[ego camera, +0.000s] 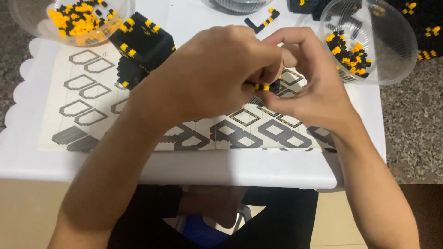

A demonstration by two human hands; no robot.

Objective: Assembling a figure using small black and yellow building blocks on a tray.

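Two bare hands meet above a white counter (258,170), pinching a small strip of black and yellow bricks (264,86) between them. The left hand (217,78) curls over the strip from the near side, its fingers (265,69) closed tight on it; the right hand (314,87) closes in from the other side, thumb and forefinger bent around the same piece, so that only a short stretch of the strip shows between the two grips.

Under the hands lies a pale instruction sheet (92,106) printed with grey and black outlined shapes, spread flat across the counter. A partly built black block model (143,48) with yellow studs stands on the sheet just beyond the left wrist. A clear plastic bowl (41,27) of yellow and black bricks sits at the far left corner, and a second clear bowl (392,50), tipped on its side and holding a smaller heap of the same bricks, rests at the far right, near the right hand. A short loose brick strip (263,20) lies on the counter at the far edge.

The counter's left edge is scalloped. Beyond it on both sides runs a speckled grey stone surface (410,133), and below the near edge a beige floor (23,212) shows beside the person's dark clothing.
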